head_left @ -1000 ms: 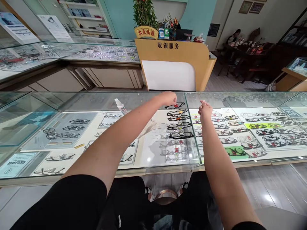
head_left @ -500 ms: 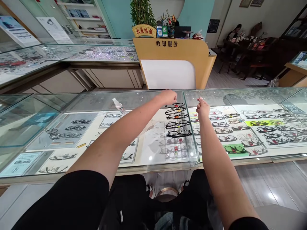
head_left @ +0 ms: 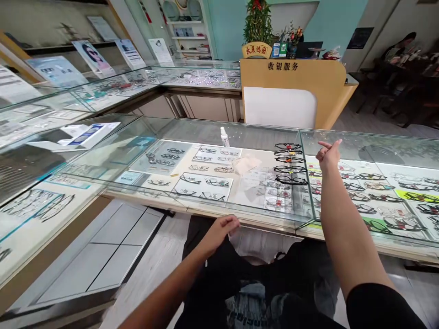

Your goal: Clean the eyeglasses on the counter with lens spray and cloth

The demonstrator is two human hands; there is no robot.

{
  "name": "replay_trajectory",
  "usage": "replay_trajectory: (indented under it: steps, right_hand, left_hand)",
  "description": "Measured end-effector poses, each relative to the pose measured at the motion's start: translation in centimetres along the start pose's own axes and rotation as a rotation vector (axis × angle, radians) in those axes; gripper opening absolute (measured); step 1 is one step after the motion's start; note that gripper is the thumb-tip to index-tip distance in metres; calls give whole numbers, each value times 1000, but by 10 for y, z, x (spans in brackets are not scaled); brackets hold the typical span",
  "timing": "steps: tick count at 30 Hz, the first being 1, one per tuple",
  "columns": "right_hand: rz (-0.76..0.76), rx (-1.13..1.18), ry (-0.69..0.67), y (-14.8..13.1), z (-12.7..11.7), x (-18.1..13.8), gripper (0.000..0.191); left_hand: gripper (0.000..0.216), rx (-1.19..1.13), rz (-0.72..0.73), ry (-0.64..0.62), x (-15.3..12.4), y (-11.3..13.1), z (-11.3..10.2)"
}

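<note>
The right hand (head_left: 328, 154), grip released with forefinger and thumb stretched out, hovered beside the column of black-framed eyeglasses (head_left: 290, 160) lying on the clear glass display counter (head_left: 192, 130). The left hand (head_left: 222, 228) hung half-curled at the near edge (whether it held anything, I couldn't tell), well apart from the white plastic spray bottle (head_left: 224, 137)

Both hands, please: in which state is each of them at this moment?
Left hand: partly open, loosely curled, nothing visibly held.
Right hand: partly open over the glass counter, nothing visibly held.
</note>
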State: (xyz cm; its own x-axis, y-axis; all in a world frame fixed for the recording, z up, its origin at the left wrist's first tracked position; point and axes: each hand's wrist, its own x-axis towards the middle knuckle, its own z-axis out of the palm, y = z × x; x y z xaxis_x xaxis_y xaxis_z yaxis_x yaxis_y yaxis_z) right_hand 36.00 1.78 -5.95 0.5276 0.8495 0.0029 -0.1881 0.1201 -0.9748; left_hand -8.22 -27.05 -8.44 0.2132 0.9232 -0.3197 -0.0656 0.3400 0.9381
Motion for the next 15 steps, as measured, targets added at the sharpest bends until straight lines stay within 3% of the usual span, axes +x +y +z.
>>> replay_trajectory:
  steps: [2,5,9,15]
  right_hand:
    - [-22,-12,-33,-1,-3,-5,82]
    - [-34,-4,-53,-1,-7,-9,81]
    - [-35,-2,-67,0,-11,-11,73]
    - [-35,-15,-61,1,-14,-12,61]
  left_hand:
    - [18,-462,-234,356,-6,-54,-25]
    - [4,-599,-328,542,-10,-100,-51]
    - [5,-706,-378,633,1,-110,-71]
    - [27,-714,-453,702,56,-112,-85]
